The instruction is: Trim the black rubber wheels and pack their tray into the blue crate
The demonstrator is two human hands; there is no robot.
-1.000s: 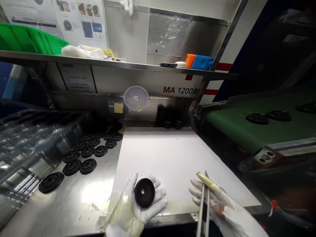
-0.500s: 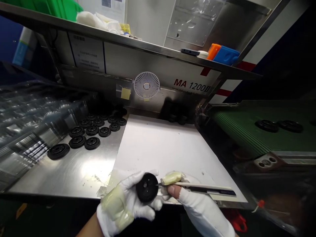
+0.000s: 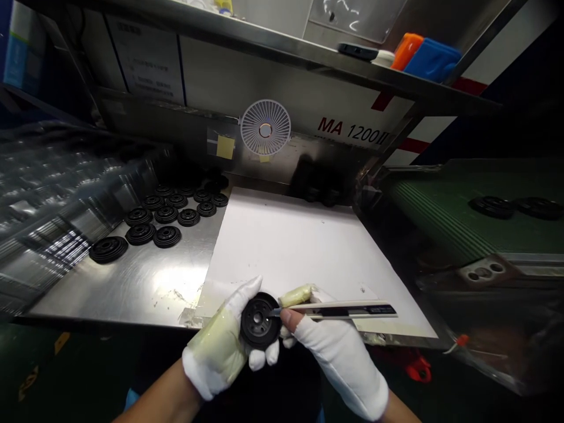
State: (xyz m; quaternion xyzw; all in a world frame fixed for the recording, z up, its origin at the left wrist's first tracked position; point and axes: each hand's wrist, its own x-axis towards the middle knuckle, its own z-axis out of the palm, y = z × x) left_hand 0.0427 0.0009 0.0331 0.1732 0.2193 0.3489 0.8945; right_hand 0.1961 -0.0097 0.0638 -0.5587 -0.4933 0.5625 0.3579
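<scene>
Right grip (image 3: 330,352) has set the utility knife (image 3: 343,310) against the black wheel (image 3: 259,321).

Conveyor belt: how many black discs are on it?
2: a black disc and a second black disc to its right, on the green conveyor belt; more may lie past the view's right edge.
</scene>
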